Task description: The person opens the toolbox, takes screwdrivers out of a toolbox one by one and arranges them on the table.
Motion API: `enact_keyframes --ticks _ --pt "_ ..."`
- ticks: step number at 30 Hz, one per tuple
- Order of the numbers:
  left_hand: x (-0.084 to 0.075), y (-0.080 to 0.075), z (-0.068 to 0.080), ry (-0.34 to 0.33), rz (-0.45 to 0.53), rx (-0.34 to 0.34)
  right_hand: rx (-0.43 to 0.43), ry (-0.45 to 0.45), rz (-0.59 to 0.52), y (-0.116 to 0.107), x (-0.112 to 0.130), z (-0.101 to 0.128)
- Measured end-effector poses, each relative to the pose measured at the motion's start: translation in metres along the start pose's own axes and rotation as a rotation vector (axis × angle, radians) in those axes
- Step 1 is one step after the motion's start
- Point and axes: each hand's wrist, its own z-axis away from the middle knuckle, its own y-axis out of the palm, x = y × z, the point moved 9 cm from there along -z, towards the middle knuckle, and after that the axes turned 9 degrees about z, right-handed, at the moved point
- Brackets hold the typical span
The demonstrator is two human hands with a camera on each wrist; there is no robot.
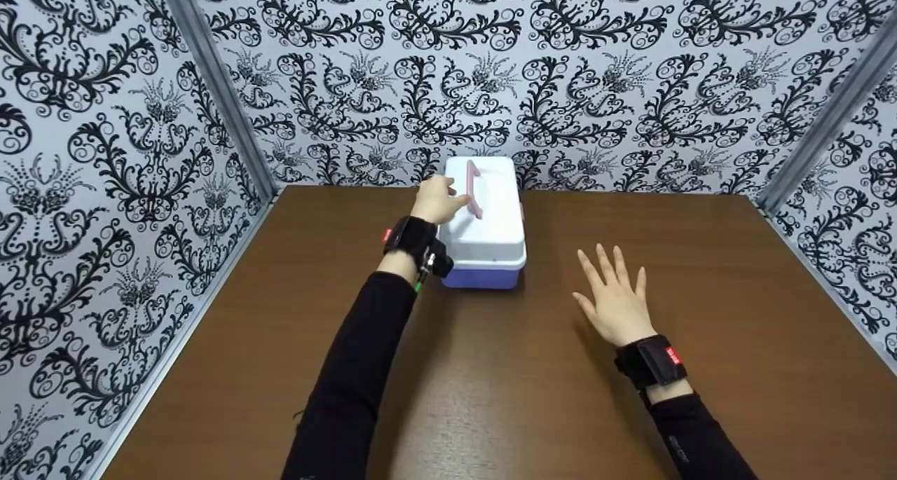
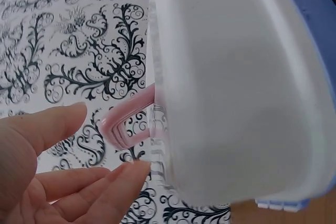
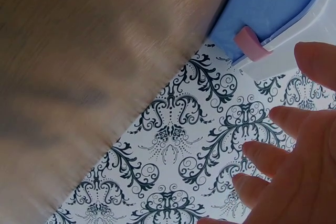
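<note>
A storage box with a white lid [image 1: 494,221] and a blue-purple base [image 1: 480,278] stands at the back middle of the table. Its pink handle [image 1: 471,186] sticks out from the top of the lid. My left hand [image 1: 436,201] is beside the handle; in the left wrist view, thumb and fingers are apart on either side of the handle [image 2: 128,119], with gaps showing. My right hand [image 1: 617,310] hovers over the table to the right of the box, fingers spread and holding nothing. A pink latch [image 3: 252,44] shows on the box's side in the right wrist view.
The brown wooden table [image 1: 280,340] runs back to a wall [image 1: 392,80] with black scroll patterns. Patterned panels with grey metal posts [image 1: 217,80] close off both sides. The box stands near the table's back edge.
</note>
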Motion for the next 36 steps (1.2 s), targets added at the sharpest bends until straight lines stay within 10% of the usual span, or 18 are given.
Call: enact_keyframes --ticks 10,27,36 --pt "0.006 0.014 -0.014 -0.107 0.181 0.047 0.004 -0.007 0.011 -0.001 0.006 -0.002" --pt "0.021 0.039 -0.016 -0.139 0.588 0.205 -0.005 -0.039 0.026 0.0 0.018 -0.004" --pt "0.021 0.036 -0.016 -0.101 0.633 0.213 0.007 -0.042 0.028 -0.003 0.02 -0.006"
